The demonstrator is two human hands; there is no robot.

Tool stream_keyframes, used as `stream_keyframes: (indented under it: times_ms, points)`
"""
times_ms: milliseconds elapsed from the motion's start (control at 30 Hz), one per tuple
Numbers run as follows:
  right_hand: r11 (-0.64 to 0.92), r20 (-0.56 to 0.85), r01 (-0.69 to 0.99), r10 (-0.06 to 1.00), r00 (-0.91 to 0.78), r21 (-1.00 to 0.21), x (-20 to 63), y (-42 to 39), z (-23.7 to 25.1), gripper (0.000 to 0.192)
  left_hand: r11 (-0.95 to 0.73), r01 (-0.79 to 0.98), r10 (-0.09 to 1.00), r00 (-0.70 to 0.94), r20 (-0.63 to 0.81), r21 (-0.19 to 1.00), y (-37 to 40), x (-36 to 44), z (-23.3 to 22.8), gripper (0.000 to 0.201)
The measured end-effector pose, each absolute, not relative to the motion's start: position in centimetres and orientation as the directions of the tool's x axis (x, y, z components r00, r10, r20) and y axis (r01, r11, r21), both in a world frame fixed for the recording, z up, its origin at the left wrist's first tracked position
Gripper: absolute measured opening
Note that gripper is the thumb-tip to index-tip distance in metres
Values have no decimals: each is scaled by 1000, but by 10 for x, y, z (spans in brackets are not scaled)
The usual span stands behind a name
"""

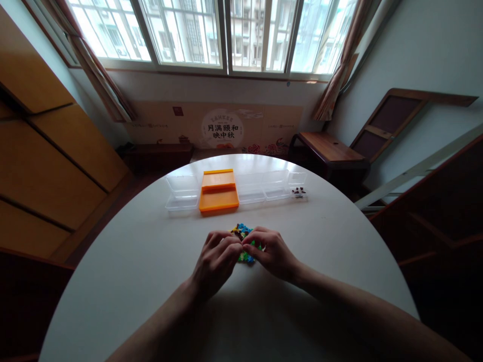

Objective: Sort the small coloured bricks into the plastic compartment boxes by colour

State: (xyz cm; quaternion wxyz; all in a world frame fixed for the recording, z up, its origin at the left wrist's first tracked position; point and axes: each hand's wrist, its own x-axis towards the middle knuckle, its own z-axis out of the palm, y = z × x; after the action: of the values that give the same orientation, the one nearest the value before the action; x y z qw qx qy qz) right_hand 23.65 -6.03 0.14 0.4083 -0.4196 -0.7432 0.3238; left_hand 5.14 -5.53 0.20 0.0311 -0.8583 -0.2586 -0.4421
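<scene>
Both hands meet over a small heap of coloured plastic pieces [243, 232] lying on the round white tabletop [151, 261], just in front of the person and well short of the row of boxes further back. The left hand [216, 261] is curled with its fingertips drawn together at the near edge of the heap, and the right hand [272, 254] mirrors it, thumb and forefinger pinched close; the two sets of fingertips touch or nearly touch. Whether either pinch already has a piece in it cannot be told, since the fingers hide the spot. The pieces show blue, green, yellow and dark tones and look like tiny interlocking parts, though their exact form is too small to make out. Judged from that, they should be very light, hard and rigid, and smooth enough to slip or skitter away on the glossy surface if nudged. A fingertip pinch on a single piece, taken at its sides, seems the sound hold; a broad grab would likely scatter the rest. Behind the heap stand an open orange box [219, 193], clear lidded boxes [181, 193] on either side of it, and a small clear box [299, 191] holding a few dark bits.
</scene>
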Motion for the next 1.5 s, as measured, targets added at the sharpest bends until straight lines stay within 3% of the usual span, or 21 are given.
stream_keyframes:
  times_ms: [200, 333, 467, 633, 733, 1033, 1300, 1500]
  points:
    - [489, 405, 402, 871, -279, -774, 247, -48, -3, 10, -828, 528, 464, 453, 762, 190, -53, 48, -3, 13]
    - [473, 518, 551, 851, -85, -687, 280, -16, 2, 14, -829, 529, 454, 450, 769, 180, -51, 46, -4, 14]
    - [339, 593, 648, 775, 218, -682, 328, 30, 7, 23, -846, 508, 428, 464, 776, 163, -51, 47, -1, 14]
    - [72, 461, 692, 794, 396, -718, 369, 67, -3, 32, -842, 511, 439, 458, 773, 175, -52, 47, 0, 13]
    - [11, 426, 734, 820, 382, -679, 379, 72, -15, 33, -837, 515, 451, 458, 766, 185, -52, 45, 0, 11]
    - [107, 452, 923, 889, 78, -370, 388, 50, -33, 24, -820, 529, 490, 451, 746, 218, -52, 46, -1, 11]
    - [133, 439, 937, 898, 24, -323, 381, 29, -32, 22, -814, 536, 498, 450, 741, 221, -53, 45, -2, 11]
    - [166, 543, 900, 835, 88, -402, 372, 22, -21, 22, -795, 567, 509, 429, 746, 216, -51, 43, -4, 9]
